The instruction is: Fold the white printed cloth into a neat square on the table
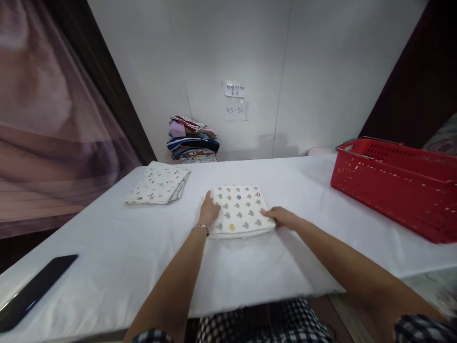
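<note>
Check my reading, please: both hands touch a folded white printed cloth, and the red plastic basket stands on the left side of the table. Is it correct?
One part is wrong: the red plastic basket stands on the right side of the table, as the head view shows. The left hand and right hand do touch a folded white printed cloth.

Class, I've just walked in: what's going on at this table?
A person has both hands on a folded cloth lying flat on the white table: the left hand at its left edge, the right hand at its right edge. Another cloth, also folded, lies farther back to the left. A red basket stands to the right, and a black phone lies near left.
</note>
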{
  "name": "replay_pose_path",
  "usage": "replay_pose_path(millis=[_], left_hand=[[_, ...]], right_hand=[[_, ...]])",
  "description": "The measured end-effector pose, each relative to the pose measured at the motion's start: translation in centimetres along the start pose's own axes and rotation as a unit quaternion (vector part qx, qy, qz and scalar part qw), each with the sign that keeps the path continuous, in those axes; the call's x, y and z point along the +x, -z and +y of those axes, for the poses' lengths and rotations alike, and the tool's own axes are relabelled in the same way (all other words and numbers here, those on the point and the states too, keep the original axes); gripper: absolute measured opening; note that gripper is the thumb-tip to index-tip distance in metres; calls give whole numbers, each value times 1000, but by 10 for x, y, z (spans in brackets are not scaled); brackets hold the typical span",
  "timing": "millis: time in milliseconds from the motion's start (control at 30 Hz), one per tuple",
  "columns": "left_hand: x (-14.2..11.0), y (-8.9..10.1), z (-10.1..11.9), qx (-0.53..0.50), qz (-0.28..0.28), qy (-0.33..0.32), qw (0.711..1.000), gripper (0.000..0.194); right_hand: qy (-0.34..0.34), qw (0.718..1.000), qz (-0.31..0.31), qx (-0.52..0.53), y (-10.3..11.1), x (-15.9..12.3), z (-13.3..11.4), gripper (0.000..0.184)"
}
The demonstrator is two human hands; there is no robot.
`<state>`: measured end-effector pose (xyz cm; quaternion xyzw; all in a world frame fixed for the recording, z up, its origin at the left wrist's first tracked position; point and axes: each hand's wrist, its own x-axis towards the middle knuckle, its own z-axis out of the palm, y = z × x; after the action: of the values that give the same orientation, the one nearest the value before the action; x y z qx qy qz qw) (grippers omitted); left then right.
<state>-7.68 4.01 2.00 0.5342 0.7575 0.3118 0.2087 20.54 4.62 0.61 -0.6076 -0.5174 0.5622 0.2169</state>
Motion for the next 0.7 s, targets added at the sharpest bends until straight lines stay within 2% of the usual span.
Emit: replay_pose_path(millis=[133, 200, 267, 333, 400, 467, 567, 700], left_hand=[[14, 18, -17, 113, -48, 38, 992, 67], [11, 17, -14, 149, -28, 21, 988, 63], [-1, 10, -1, 178, 17, -39, 983, 54], [-21, -4, 17, 178, 43, -131, 974, 40], [-45, -22, 37, 152, 10, -212, 965, 31], [-69, -40, 55, 144, -30, -249, 957, 31], [-90, -62, 75, 176, -61, -210, 960, 43], [-89, -73, 86, 234, -95, -135, 958, 47]], right_hand=[[34, 989, -40, 135, -38, -32, 24, 28], [39, 979, -46, 197, -44, -37, 32, 27], [39, 970, -45, 236, -43, -37, 38, 28], [36, 965, -44, 256, -40, -34, 42, 29], [37, 962, -42, 268, -38, -33, 45, 30], [46, 958, -39, 281, -39, -33, 47, 31], [87, 954, -32, 285, -43, -34, 51, 34], [156, 957, -11, 244, -51, -34, 56, 34]])
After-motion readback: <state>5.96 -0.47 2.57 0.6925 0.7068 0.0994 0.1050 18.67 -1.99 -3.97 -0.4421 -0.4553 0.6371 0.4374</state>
